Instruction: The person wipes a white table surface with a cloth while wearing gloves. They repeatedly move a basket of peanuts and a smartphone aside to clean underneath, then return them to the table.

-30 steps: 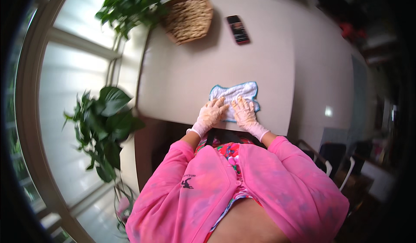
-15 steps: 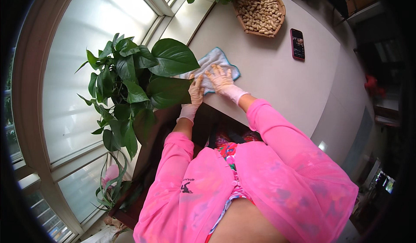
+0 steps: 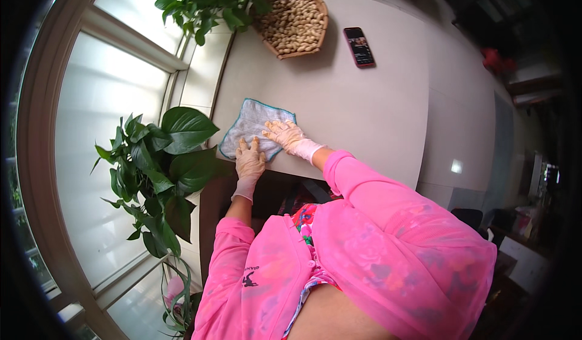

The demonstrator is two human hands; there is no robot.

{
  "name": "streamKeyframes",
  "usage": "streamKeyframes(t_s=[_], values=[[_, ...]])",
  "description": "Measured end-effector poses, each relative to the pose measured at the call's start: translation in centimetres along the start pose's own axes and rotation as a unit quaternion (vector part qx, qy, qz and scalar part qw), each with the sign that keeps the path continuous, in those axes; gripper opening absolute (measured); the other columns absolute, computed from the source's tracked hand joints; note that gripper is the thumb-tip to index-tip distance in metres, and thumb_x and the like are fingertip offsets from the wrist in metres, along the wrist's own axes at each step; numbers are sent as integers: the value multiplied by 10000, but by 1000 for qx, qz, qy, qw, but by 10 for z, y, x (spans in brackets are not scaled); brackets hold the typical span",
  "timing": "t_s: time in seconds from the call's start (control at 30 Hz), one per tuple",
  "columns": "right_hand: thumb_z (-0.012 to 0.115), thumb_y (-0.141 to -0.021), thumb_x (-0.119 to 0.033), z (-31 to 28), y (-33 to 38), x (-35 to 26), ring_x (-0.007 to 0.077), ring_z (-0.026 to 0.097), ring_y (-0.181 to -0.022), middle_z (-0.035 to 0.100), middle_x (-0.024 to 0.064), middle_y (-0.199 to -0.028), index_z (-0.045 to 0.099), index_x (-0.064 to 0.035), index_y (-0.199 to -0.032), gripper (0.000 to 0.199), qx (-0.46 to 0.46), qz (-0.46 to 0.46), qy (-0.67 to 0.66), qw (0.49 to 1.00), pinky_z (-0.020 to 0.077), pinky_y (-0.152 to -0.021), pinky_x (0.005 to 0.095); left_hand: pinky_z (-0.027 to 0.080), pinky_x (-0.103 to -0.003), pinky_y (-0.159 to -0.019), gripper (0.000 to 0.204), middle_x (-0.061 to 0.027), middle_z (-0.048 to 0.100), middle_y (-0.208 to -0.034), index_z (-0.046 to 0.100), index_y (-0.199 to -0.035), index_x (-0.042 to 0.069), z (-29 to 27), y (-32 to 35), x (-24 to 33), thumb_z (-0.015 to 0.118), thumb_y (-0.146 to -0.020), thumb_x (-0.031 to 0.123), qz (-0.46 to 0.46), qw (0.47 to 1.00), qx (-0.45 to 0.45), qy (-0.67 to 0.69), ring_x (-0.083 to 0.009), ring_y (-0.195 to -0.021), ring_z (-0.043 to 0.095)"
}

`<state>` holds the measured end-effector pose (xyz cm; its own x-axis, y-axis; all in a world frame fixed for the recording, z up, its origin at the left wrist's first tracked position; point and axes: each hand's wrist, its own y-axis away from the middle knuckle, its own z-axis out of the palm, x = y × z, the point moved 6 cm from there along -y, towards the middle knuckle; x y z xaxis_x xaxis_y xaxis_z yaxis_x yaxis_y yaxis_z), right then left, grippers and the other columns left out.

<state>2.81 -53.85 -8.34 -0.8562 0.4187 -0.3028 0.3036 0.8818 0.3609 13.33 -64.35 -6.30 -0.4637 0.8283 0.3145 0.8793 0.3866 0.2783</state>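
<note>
A light grey cloth (image 3: 250,120) with a teal edge lies spread flat on the pale table (image 3: 370,118), at its near left corner. My left hand (image 3: 249,160), in a thin translucent glove, rests with its fingers apart on the cloth's near edge. To the right of it, my right hand (image 3: 287,137), gloved the same way, lies flat over the cloth's right side with fingers stretched out. Neither hand grips the cloth.
A leafy potted plant (image 3: 151,170) stands left of the table by the window. Farther off are a wicker basket (image 3: 325,27) of peanuts, another plant (image 3: 212,0) overlapping its side, and a phone (image 3: 359,47) lying on the table.
My view has shifted, so the table's things appear farther left. The cloth now shows more fully and looks flatter, and my left hand is less hidden by the leaves.
</note>
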Motion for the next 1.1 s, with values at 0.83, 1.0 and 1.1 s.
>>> streamKeyframes(t_s=[0.83,1.0,1.1], values=[[533,-905,-338,60,306,175,297,277,-1426,347,99,-1522,463,-227,-1408,520,147,312,-147,927,227,-1104,583,440,-359,-940,295,-157,587,-1177,561,-1218,36,96,25,242,483,-961,158,220,862,-250,382,-307,-1106,566],[591,-797,-609,49,277,146,398,115,-1456,165,242,-1554,224,-153,-1521,931,54,384,-148,910,147,-1089,669,449,-384,-794,144,-139,541,-926,542,-1031,26,46,28,239,474,-924,94,243,871,-147,401,-306,-884,553],[598,-789,-615,36,263,135,423,77,-1455,135,257,-1554,179,-163,-1530,964,28,397,-118,910,128,-1085,684,417,-313,-918,311,-124,560,-1143,510,-1230,21,57,17,206,485,-927,84,197,906,-181,327,-225,-1068,538]])
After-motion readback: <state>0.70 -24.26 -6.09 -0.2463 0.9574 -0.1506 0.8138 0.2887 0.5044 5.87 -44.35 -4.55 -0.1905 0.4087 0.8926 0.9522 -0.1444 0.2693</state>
